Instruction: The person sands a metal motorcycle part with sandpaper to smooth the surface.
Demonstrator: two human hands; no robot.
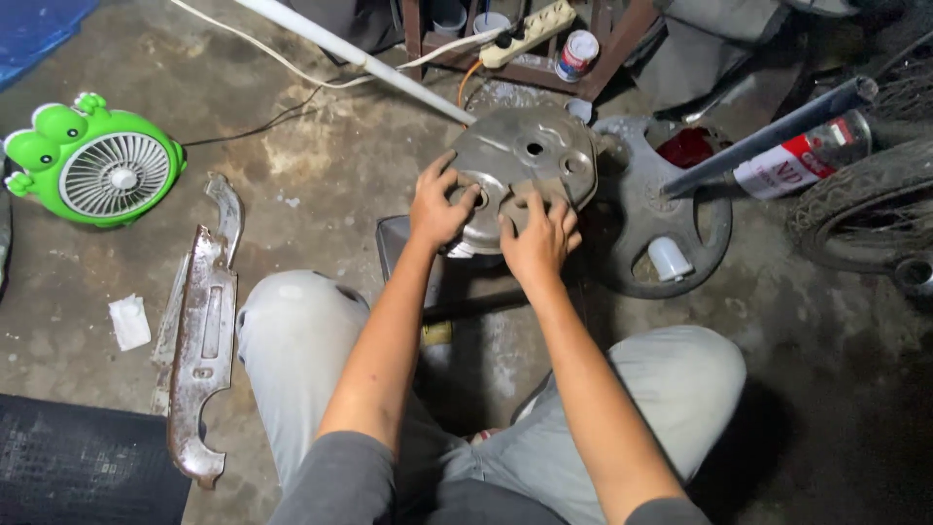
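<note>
Both hands are on the grey metal cover plate [525, 165] just left of the dark wheel [661, 209], left hand [439, 206] fingers spread flat, right hand [537, 238] pressing a pad down, so I'd say keep the pressure even and steady.

**A backyard-style repair workshop**

The floor [321, 165] is bare, stained concrete — patchy with grime, and parts lie straight on it. At left rests a long rusted metal panel [199, 340]; far right, a spoked tyre [865, 209] and a grey wheel hub [661, 209]. A power strip [530, 31] hangs off a rusty steel frame [593, 68] at the far edge, its white cable [253, 44] trailing across the floor. A red-and-white spray can [802, 160] lies at right, and a green frog-shaped fan [97, 165] stands at far left — a small home touch amid the scrap.
</note>
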